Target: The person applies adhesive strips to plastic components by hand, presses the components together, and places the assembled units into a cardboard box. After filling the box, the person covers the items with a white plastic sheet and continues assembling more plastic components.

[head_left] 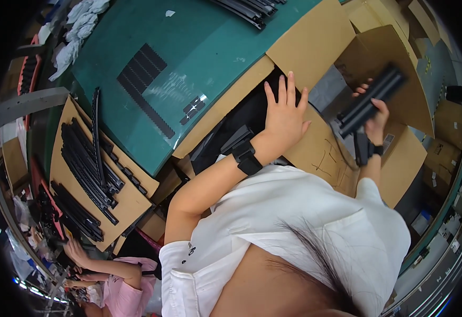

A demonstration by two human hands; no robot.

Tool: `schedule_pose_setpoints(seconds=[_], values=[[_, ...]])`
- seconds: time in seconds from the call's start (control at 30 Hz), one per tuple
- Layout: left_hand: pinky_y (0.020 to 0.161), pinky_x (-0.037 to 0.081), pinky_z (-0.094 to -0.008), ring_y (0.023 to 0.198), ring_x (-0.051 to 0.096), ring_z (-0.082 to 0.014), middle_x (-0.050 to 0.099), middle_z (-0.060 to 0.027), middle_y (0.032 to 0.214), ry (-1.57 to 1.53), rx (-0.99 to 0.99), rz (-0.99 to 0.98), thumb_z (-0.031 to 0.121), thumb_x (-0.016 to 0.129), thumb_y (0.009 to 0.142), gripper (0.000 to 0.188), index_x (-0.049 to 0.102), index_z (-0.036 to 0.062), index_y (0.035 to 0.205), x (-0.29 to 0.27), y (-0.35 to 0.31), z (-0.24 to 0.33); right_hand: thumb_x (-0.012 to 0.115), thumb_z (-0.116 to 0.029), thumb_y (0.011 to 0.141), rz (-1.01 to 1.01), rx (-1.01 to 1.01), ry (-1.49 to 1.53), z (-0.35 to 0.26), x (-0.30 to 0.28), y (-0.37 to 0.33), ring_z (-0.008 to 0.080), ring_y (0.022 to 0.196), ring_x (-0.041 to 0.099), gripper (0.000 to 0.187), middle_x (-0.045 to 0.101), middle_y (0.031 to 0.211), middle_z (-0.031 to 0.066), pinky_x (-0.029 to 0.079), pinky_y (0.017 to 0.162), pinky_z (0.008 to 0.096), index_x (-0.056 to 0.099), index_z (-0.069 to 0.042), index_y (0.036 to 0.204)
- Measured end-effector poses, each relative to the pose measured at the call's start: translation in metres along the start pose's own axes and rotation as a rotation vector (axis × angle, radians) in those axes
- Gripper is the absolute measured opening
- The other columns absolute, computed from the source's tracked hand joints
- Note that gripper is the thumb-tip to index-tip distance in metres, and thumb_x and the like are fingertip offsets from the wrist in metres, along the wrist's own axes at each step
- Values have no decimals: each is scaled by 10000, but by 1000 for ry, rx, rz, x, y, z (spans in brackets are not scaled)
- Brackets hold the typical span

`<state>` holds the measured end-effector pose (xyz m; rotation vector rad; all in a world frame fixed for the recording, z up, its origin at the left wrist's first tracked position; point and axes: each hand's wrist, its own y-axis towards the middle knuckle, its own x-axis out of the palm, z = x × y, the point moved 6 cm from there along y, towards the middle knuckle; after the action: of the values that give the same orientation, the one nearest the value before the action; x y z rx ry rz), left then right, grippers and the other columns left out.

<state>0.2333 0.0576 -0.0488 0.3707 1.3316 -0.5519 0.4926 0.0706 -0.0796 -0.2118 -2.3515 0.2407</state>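
Note:
My left hand lies flat with fingers spread on the flap of an open cardboard box, holding nothing. My right hand grips a bundle of long black plastic strips and holds it over another open cardboard box to the right. Both wrists wear black bands. My white shirt fills the lower middle of the view.
A green table carries a sheet of small black parts and more black strips at the top. Several black strips lie on cardboard at left. Another person in pink works at lower left. White rags lie top left.

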Motion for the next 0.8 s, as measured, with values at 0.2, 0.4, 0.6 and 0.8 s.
schedule_pose_setpoints(seconds=[0.2, 0.4, 0.6, 0.8], values=[[1019, 153, -664, 1348, 205, -438, 130, -339, 1459, -3, 16, 21, 503, 548, 822, 708, 394, 108, 1389, 0, 1, 5, 600, -133, 680, -309, -165, -375, -91, 161, 17, 238, 1057, 502, 648, 496, 1132, 137, 391, 962, 352, 402, 25, 1276], [1020, 164, -659, 1343, 220, -436, 123, -320, 1469, -5, -1, 47, 500, 555, 816, 706, 408, 98, 1378, 6, 1, 4, 662, -190, 737, -433, -102, -1121, -38, 289, 147, 290, 1024, 589, 560, 607, 1054, 205, 493, 850, 353, 476, 57, 1204], [1017, 186, -653, 1334, 241, -432, 130, -293, 1480, -6, -37, 63, 508, 567, 804, 717, 416, 95, 1371, 4, -3, 0, 724, -275, 616, -417, -256, -1644, 48, 324, 259, 355, 949, 610, 706, 637, 990, 221, 490, 825, 375, 482, 89, 1171], [1012, 207, -647, 1323, 260, -431, 127, -282, 1484, -43, -22, 85, 513, 581, 791, 732, 422, 81, 1360, 6, -3, 1, 736, -412, 640, -326, -292, -1982, 87, 311, 301, 392, 1026, 569, 805, 580, 1108, 294, 469, 871, 392, 466, 103, 1197]])
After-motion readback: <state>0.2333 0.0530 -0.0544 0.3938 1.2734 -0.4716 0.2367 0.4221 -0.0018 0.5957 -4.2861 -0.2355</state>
